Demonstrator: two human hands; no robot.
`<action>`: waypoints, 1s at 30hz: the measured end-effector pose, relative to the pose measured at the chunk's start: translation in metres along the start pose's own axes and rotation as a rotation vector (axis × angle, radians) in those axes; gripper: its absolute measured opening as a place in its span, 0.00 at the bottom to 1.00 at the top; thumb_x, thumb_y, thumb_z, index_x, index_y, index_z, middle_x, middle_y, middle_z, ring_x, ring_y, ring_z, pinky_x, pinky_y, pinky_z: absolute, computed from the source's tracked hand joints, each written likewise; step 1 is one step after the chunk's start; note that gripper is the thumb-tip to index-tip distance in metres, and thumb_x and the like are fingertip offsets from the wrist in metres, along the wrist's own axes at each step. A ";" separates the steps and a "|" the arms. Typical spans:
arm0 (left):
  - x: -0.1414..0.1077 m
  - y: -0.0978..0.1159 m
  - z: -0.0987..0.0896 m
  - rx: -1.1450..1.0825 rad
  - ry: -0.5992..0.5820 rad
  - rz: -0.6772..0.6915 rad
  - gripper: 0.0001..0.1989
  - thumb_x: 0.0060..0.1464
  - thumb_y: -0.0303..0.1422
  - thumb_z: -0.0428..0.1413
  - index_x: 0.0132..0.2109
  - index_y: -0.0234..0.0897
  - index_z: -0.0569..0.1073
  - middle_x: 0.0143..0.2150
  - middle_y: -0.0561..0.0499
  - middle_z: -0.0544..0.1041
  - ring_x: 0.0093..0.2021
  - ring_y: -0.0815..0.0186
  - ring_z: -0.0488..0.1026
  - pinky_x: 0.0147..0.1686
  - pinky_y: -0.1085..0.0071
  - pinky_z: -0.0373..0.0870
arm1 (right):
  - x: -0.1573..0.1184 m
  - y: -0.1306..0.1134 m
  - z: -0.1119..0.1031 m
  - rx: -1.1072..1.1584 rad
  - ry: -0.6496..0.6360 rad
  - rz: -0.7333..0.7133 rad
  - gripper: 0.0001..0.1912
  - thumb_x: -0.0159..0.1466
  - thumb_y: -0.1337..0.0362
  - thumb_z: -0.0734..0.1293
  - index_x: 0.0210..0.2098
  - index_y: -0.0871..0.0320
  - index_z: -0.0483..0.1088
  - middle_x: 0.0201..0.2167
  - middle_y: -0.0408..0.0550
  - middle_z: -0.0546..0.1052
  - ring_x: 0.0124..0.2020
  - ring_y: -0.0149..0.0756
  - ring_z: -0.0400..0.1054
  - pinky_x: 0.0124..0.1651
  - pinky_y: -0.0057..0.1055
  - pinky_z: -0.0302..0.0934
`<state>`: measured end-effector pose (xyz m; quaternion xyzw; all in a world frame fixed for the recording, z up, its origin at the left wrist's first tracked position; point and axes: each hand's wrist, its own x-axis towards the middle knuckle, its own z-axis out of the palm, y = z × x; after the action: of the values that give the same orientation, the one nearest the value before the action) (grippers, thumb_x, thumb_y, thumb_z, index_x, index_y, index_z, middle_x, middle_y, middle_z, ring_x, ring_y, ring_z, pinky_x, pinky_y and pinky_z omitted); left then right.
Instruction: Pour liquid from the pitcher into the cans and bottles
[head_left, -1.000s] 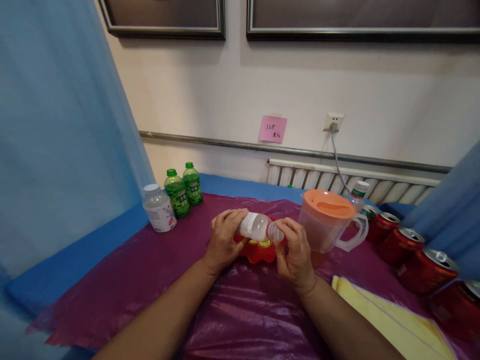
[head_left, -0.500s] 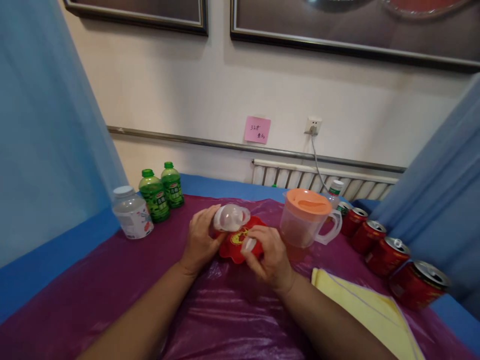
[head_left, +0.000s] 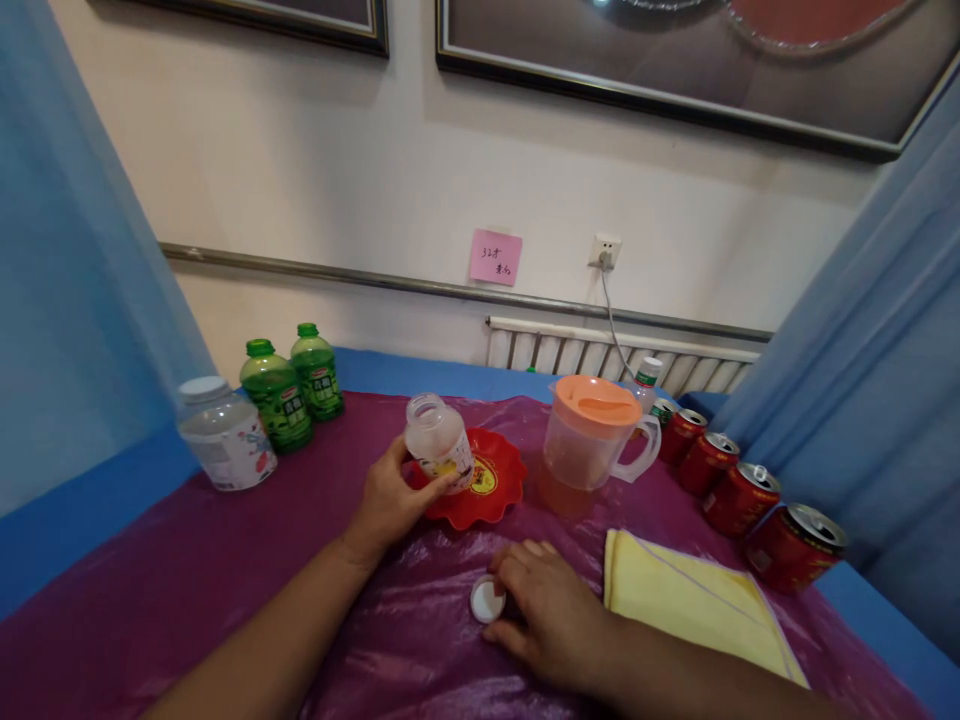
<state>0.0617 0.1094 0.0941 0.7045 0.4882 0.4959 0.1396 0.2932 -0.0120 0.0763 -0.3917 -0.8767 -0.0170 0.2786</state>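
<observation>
Cap (head_left: 488,601) lowered to sheet (head_left: 405,640), hollow side up; right hand (head_left: 551,612) has thumb and finger at its edge, pinch unconfirmed. Bottle (head_left: 435,435) turned mouth-up, slightly tilted, by plate (head_left: 508,505), left hand (head_left: 390,497) wrapped around it. Result: bottle uncapped.

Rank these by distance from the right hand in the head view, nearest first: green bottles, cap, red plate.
1. Cap: at the right hand, on its left side.
2. Red plate: ahead and a little left.
3. Green bottles: far left, toward the back, ranked as a pair.
</observation>
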 end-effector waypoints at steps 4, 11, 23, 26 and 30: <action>-0.001 -0.001 0.000 0.005 -0.030 -0.013 0.33 0.44 0.48 0.68 0.54 0.36 0.71 0.47 0.44 0.81 0.44 0.53 0.80 0.45 0.57 0.77 | -0.024 0.011 -0.010 0.105 0.184 0.078 0.14 0.61 0.62 0.72 0.44 0.45 0.67 0.46 0.49 0.77 0.43 0.45 0.75 0.42 0.36 0.77; -0.001 -0.004 0.004 0.069 -0.039 0.076 0.32 0.46 0.47 0.67 0.55 0.38 0.73 0.50 0.43 0.78 0.50 0.51 0.76 0.51 0.54 0.74 | -0.045 0.110 -0.051 0.118 1.003 0.642 0.27 0.63 0.50 0.68 0.56 0.56 0.64 0.52 0.56 0.69 0.53 0.48 0.67 0.54 0.50 0.64; -0.002 -0.014 0.009 0.170 -0.049 0.048 0.32 0.45 0.46 0.68 0.55 0.38 0.73 0.51 0.43 0.74 0.52 0.50 0.72 0.54 0.53 0.70 | 0.013 0.156 -0.056 0.975 0.932 0.852 0.29 0.54 0.40 0.74 0.22 0.55 0.59 0.16 0.32 0.57 0.17 0.25 0.51 0.20 0.25 0.52; -0.003 -0.018 0.010 0.162 -0.052 0.053 0.33 0.46 0.49 0.67 0.57 0.40 0.72 0.52 0.43 0.74 0.53 0.50 0.71 0.56 0.53 0.69 | 0.029 0.157 -0.062 0.983 0.890 0.851 0.30 0.55 0.41 0.74 0.20 0.54 0.55 0.14 0.31 0.54 0.16 0.23 0.48 0.19 0.24 0.50; -0.004 -0.021 0.011 0.153 -0.074 0.025 0.34 0.46 0.47 0.67 0.58 0.39 0.71 0.53 0.42 0.73 0.55 0.49 0.70 0.58 0.53 0.66 | 0.049 0.161 -0.079 0.849 0.790 0.805 0.31 0.56 0.40 0.73 0.18 0.53 0.54 0.13 0.32 0.54 0.14 0.24 0.49 0.17 0.25 0.49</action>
<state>0.0595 0.1194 0.0727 0.7370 0.5103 0.4324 0.0970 0.4168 0.1134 0.1373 -0.5075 -0.4277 0.2901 0.6894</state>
